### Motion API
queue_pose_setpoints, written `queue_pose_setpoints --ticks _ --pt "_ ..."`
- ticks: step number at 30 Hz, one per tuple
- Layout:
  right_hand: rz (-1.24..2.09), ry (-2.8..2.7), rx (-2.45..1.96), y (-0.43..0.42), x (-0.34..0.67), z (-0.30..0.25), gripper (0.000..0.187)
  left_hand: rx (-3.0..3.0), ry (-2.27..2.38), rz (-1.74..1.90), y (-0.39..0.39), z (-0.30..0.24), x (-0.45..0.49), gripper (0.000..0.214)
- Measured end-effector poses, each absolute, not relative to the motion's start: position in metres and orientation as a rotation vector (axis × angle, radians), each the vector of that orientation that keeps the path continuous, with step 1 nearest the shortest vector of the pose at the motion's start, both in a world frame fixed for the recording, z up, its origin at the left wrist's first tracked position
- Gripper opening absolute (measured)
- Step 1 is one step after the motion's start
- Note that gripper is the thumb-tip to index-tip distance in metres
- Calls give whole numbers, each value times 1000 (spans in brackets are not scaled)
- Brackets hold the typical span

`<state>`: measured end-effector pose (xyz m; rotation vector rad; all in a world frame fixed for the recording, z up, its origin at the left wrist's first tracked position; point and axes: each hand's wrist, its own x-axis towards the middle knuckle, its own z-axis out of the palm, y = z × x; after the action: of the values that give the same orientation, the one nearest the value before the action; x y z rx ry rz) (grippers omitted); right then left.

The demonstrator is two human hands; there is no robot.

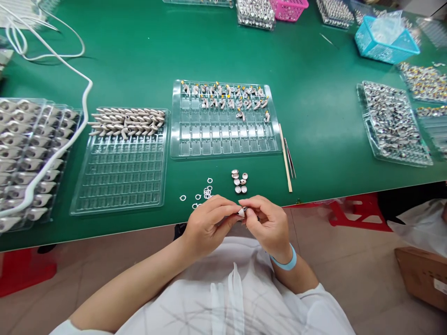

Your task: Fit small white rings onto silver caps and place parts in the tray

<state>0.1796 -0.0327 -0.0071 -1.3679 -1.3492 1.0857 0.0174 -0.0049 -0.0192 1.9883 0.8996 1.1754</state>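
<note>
The fingertips of my left hand and right hand pinch a small, glossy white and silvery part between them, its exact shape mostly hidden. Small, round, silvery caps lie just beyond my fingertips; thin, flat white rings lie beyond my left knuckles.

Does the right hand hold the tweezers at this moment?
No, the tweezers lie on the green table beside a wooden stick, while the right hand and left hand pinch a small part together.
</note>
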Motion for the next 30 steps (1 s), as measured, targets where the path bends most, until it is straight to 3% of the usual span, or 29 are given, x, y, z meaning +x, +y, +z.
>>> queue_pose_setpoints --ticks 30 --pt "1102 -1366 -1311 -32 180 -14 24 1885 895 1132 -5 -22 19 20"
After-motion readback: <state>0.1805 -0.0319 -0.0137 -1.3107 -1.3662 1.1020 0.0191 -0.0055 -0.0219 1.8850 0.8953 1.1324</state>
